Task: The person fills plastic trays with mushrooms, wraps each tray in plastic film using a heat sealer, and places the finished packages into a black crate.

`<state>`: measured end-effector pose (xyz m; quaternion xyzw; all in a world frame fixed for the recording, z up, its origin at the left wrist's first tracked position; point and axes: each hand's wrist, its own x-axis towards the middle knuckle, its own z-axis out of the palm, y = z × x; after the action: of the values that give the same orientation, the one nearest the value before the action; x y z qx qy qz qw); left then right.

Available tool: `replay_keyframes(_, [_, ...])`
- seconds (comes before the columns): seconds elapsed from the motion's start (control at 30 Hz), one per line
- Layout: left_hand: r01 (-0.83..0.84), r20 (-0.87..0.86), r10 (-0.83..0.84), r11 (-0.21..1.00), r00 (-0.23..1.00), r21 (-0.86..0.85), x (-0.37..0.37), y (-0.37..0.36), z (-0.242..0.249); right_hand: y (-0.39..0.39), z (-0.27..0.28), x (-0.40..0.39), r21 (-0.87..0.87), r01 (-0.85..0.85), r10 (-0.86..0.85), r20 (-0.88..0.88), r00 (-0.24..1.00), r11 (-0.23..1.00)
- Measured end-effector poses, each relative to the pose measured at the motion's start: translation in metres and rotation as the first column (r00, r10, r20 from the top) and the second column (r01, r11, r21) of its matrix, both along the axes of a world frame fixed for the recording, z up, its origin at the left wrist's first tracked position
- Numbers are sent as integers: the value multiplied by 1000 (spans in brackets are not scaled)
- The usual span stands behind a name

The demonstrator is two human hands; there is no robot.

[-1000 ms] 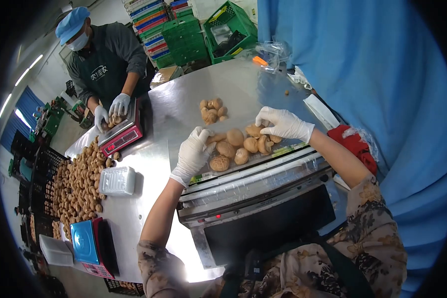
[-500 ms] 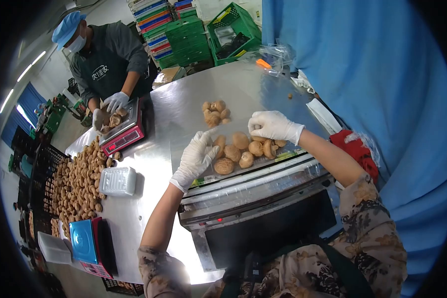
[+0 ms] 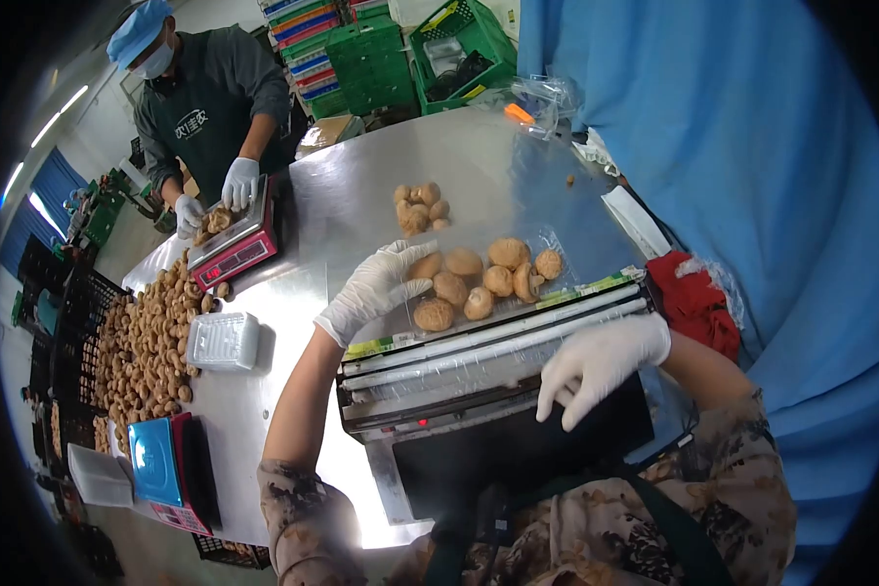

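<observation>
My gloved left hand (image 3: 381, 288) grips the left end of a clear plastic tray (image 3: 555, 242), its thumb and fingers around the end mushrooms. Several brown mushrooms (image 3: 498, 281) lie in the tray, some caps up and some showing stems. The tray rests behind the front bars of a wrapping machine (image 3: 488, 352). My gloved right hand (image 3: 601, 363) is above the machine's front, apart from the tray, with fingers loosely bent, thumb apart and nothing in them. A strip of green-and-white printed film (image 3: 586, 290) runs along the bars.
A small mushroom pile (image 3: 420, 207) lies behind the tray. At left are a mushroom heap (image 3: 151, 342), an empty white tray (image 3: 225, 341) and a blue-topped scale (image 3: 156, 461). Across the table a co-worker (image 3: 200, 107) handles mushrooms on a red scale (image 3: 234, 256). A blue curtain (image 3: 713, 146) hangs right.
My right hand has left the tray's right end and come down towards me over the machine's front. My left hand stays at the left end. The co-worker's hands have shifted on the scale.
</observation>
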<state>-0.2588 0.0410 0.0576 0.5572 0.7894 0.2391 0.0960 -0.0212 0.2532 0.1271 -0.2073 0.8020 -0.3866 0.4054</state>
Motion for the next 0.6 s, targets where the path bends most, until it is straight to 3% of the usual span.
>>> replay_keyframes(0.07, [19, 69, -23, 998, 997, 57, -2, -1, -9, -5, -6, 13, 40, 32, -30, -35, 999, 999])
replay_keyframes(0.13, [6, 184, -38, 984, 982, 175, -1, -1, -22, 0, -19, 16, -127, 159, -188, -263, 946, 979])
replay_keyframes(0.2, [-3, 315, -75, 970, 946, 242, -1, -1, -31, 2, -30, 8, -272, 199, -321, -549, 772, 942])
replay_keyframes(0.27, [-49, 465, -92, 958, 881, 282, 6, 0, -32, -6, -19, -7, -187, 388, -401, -692, 600, 902])
replay_keyframes(0.33, [-124, 619, -88, 949, 780, 291, 13, 3, -28, -20, -18, -36, -155, 409, -306, -890, 337, 899])
replay_keyframes(0.43, [-163, 713, -136, 928, 688, 335, -8, 6, -59, -42, -44, -81, 44, 542, -91, -972, 219, 839])
replay_keyframes(0.53, [-118, 516, -49, 951, 855, 285, -5, 0, -49, -46, -64, -104, 59, 444, -11, -988, 155, 894])
replay_keyframes(0.57, [-89, 437, -34, 962, 899, 257, -5, -2, -47, -42, -68, -104, 69, 390, 53, -997, 51, 918])
replay_keyframes(0.6, [-68, 358, -19, 971, 933, 229, -6, -3, -43, -41, -67, -102, 124, 383, 81, -989, 127, 915])
